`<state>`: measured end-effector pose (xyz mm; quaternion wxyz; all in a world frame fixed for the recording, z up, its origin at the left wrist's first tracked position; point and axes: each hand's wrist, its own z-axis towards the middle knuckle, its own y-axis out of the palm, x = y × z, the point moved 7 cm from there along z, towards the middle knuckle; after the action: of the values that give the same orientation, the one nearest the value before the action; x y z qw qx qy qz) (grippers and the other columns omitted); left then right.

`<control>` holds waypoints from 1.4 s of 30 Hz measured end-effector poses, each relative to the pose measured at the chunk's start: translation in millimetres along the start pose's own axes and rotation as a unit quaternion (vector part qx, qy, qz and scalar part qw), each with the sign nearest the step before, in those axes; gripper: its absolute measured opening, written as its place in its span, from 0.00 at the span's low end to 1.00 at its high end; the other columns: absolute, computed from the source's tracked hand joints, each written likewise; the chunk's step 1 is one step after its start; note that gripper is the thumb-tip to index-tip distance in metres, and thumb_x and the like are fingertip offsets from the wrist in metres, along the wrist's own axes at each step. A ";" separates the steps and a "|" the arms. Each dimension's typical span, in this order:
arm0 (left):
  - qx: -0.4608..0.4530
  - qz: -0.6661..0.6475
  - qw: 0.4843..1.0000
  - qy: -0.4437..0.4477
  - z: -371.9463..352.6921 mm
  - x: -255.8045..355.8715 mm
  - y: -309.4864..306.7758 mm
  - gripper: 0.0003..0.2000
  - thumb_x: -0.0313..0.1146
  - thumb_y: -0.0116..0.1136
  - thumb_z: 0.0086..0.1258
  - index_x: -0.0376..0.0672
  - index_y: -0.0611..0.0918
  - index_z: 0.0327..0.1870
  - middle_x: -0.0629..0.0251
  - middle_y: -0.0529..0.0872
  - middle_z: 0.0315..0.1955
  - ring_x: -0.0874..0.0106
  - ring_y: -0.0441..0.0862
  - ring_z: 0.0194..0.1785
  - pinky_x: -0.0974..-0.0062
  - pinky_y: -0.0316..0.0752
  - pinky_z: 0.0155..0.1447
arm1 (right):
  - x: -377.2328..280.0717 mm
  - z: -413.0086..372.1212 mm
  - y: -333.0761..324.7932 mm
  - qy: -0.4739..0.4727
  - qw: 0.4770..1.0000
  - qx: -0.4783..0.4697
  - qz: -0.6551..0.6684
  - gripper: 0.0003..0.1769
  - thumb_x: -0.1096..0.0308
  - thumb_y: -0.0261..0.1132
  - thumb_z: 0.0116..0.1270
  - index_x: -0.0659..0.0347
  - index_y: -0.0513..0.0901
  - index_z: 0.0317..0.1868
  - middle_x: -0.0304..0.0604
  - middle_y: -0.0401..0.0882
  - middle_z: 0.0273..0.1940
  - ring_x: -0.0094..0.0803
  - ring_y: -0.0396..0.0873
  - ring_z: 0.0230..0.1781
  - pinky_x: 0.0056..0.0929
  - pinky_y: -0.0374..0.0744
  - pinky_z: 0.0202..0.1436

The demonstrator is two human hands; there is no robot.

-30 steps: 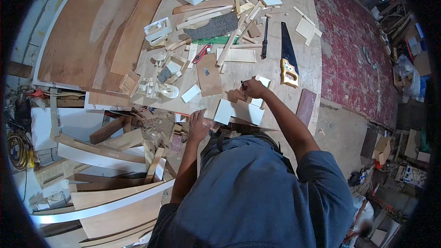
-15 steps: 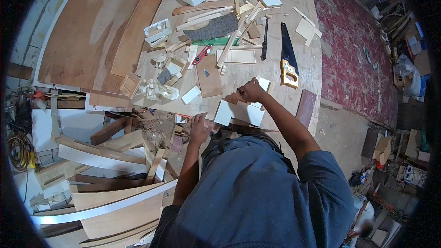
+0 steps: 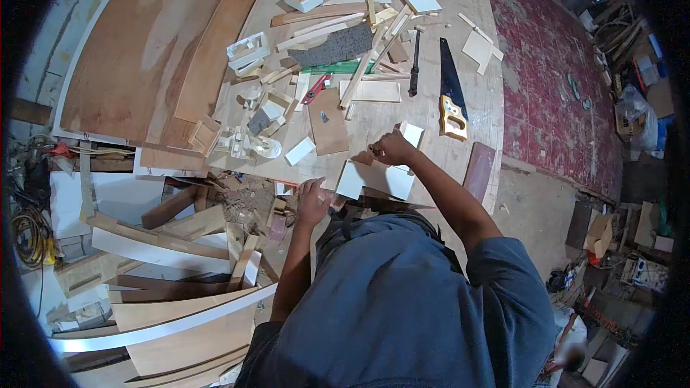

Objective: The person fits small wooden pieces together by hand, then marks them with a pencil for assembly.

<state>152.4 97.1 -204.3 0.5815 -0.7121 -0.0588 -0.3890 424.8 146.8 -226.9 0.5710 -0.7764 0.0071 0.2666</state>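
My right hand (image 3: 396,149) is closed over the near edge of the workbench, with a small dark thing at its fingertips that I cannot make out. Under and around it are white-faced board pieces: a white board (image 3: 351,179) to its left front and a white block (image 3: 410,135) just beyond. At the bench edge rests my left hand (image 3: 313,202), its fingers laid on the edge and holding nothing visible. A thin brown board (image 3: 328,129) and a small white block (image 3: 300,151) lie ahead of the hands.
A handsaw (image 3: 453,93) and a dark rod-like tool (image 3: 415,65) lie to the right. Farther back are wood strips, a grey abrasive-looking sheet (image 3: 334,46) and a red tool (image 3: 317,89). A reddish block (image 3: 479,170) sits near the right edge. Offcuts (image 3: 162,244) crowd the floor at left.
My right hand has shifted slightly toward my body, still closed. The left hand stays at the bench edge, and the boards have hardly moved.
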 end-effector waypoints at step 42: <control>0.017 -0.002 1.000 0.015 -1.0 -7.2 7.5 0.29 0.35 0.65 0.58 0.41 0.74 0.63 0.53 0.76 0.55 0.51 0.69 0.62 0.54 0.63 0.68 | 9.3 3.6 3.5 0.009 0.999 -0.007 0.040 0.11 0.57 0.68 0.58 0.55 0.83 0.31 0.44 0.86 0.31 0.47 0.84 0.38 0.51 0.72 0.48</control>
<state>151.0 96.6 -214.7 0.5934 -0.6963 -0.0578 -0.3997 430.2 151.5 -234.6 0.5539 -0.7821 0.0415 0.2824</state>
